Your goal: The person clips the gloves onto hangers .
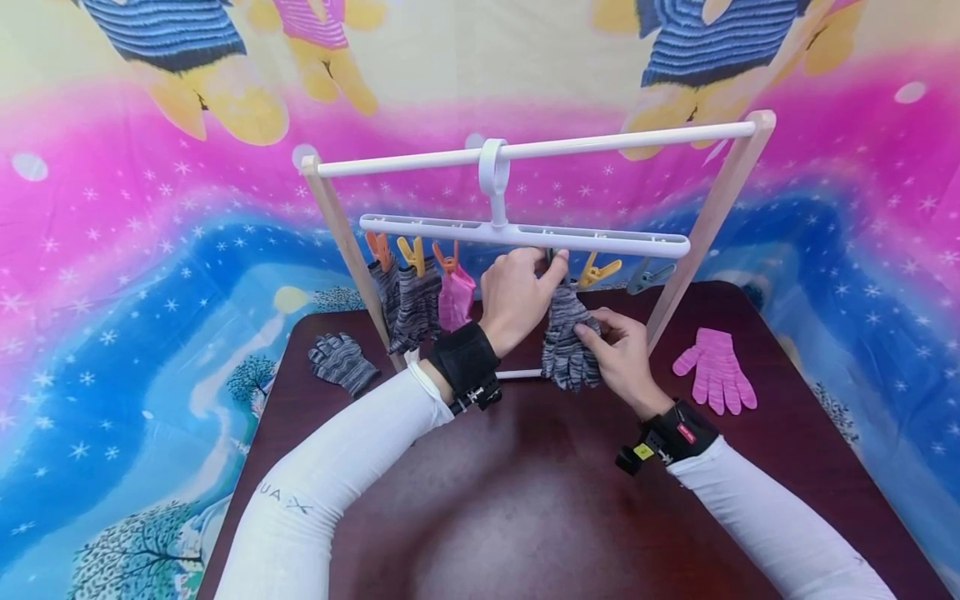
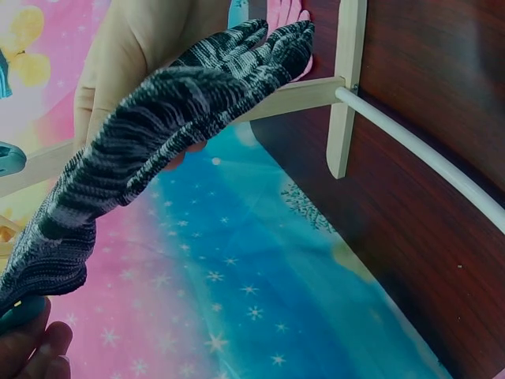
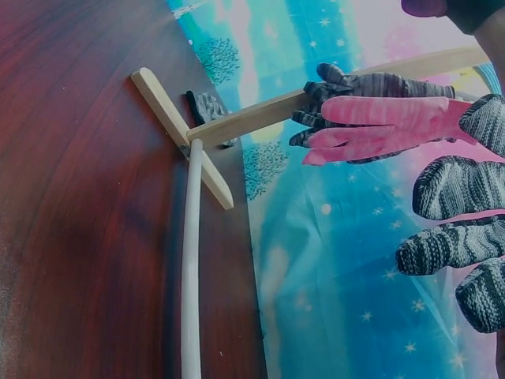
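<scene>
Head view shows, nearest, the glossy reddish-brown desk (image 1: 517, 533) with a pale sheen, and two white sleeves (image 1: 292, 517) reaching over it. Beyond them, the right hand (image 1: 626, 358) has a narrow grip, pinching the side of a gray knit glove (image 1: 566, 333) between thumb and fingers. The left hand's (image 1: 517, 296) grip holds a teal clip (image 2: 22, 316) at the glove's cuff, just under a white hanger (image 1: 517, 236). The glove hangs fingers down above the desk.

A pink glove (image 1: 716, 371) lies flat at right on the desk, a loose gray glove (image 1: 342, 364) at left. Two clipped gray gloves (image 1: 416, 304) and a hanging pink glove (image 1: 454, 300) share the hanger, whose ring circles the top rod (image 1: 615, 142) of a wooden-posted rack (image 1: 708, 221). Farthest back, a cloth backdrop (image 1: 135, 283) carries blue and pink bands, snowflakes, trees and yellow figures in striped tops.
</scene>
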Tool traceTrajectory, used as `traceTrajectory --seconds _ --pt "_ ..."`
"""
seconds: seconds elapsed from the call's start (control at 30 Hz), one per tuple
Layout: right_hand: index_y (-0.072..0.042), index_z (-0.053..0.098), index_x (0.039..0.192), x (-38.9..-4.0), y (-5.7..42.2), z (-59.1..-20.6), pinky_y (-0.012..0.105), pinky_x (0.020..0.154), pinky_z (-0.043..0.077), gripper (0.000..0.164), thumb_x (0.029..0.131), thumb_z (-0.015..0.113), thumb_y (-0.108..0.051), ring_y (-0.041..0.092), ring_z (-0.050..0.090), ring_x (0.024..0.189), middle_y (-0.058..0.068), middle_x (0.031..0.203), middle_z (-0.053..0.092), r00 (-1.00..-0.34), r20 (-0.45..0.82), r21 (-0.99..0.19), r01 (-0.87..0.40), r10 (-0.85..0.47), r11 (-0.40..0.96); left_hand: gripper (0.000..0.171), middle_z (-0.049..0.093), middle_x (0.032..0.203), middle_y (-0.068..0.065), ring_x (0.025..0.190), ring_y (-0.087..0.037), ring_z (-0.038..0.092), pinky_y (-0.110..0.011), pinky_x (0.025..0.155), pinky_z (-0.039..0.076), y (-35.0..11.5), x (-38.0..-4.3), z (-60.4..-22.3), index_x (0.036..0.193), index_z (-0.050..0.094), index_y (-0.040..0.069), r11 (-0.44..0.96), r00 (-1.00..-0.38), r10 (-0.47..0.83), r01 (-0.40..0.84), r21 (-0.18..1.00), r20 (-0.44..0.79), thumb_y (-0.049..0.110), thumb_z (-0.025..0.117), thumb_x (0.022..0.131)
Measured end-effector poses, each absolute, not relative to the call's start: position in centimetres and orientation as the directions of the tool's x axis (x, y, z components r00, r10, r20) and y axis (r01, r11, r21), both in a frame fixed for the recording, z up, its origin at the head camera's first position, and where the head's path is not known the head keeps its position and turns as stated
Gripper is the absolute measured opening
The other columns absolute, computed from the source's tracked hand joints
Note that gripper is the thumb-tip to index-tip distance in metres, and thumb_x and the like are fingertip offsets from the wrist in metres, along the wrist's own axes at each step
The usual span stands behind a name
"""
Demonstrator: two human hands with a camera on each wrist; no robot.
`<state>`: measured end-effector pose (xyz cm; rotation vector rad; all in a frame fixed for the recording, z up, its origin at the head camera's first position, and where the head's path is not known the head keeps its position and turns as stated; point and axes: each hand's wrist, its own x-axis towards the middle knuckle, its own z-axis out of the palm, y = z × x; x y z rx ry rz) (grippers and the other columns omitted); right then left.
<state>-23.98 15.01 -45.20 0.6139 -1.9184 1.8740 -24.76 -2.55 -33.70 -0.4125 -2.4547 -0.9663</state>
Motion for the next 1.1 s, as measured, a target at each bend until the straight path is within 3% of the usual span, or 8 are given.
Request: traceTrajectory --seconds 0.27,1.1 --pt "0.012 0.071 0.098 -24.19 14.81 -44.85 0.017 0.055 0.042 0.010 0.092 0.064 0.010 0.000 0.056 0.061 -0.012 0.079 0.070 -0.820 0.570 -0.820 -0.572 -0.039 0.032 0.046 0.043 0.054 0.003 0.051 -0.013 0.046 -0.025 0.053 0.026 -2.57 -24.72 -33.67 0.066 0.057 0.016 0.702 -0.849 0.105 0.432 0.566 0.518 0.044 0.053 0.103" --pt "0.011 0.071 0.100 -24.75 14.90 -44.37 0.016 0.060 0.048 0.011 0.092 0.066 0.007 0.001 0.064 0.067 -0.011 0.085 0.074 -0.825 0.565 -0.825 -0.565 -0.014 0.008 0.048 0.041 0.054 0.003 0.052 -0.014 0.046 -0.025 0.053 0.025 -2.47 -24.79 -33.67 0.064 0.054 0.017 0.704 -0.857 0.099 0.420 0.573 0.506 0.046 0.053 0.103"
